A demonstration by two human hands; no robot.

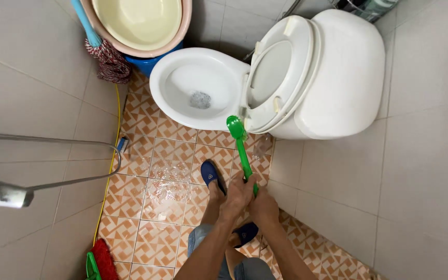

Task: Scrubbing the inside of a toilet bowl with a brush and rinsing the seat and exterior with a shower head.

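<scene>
The white toilet (307,78) fills the upper middle, its tank at two o'clock and its bowl at eleven o'clock; the seat and lid (281,72) stand raised against the tank, and a little water shows at the bottom of the bowl. The top of the tank is cut off by the frame edge. At twelve o'clock a stack of basins (141,26), cream inside pink over blue, is cropped by the top edge. A mop (107,59) with red-and-white strands leans beside them, its blue handle running out of view. The patterned orange floor tiles (156,207) look wet and glossy in the centre. At nine o'clock a metal fitting (6,194) with a thin wire loop is blurred and hard to identify. At seven o'clock a red-bristled brush (102,259) is half cut off.

The green toilet brush (239,148) runs from the hands up to the outer rim of the bowl, its head touching the rim below the seat hinge. The left hand (237,197) and the right hand (263,207) are both closed tight around its lower handle, hiding the end. Blue slippers (211,176) are partly covered by the forearms.
</scene>
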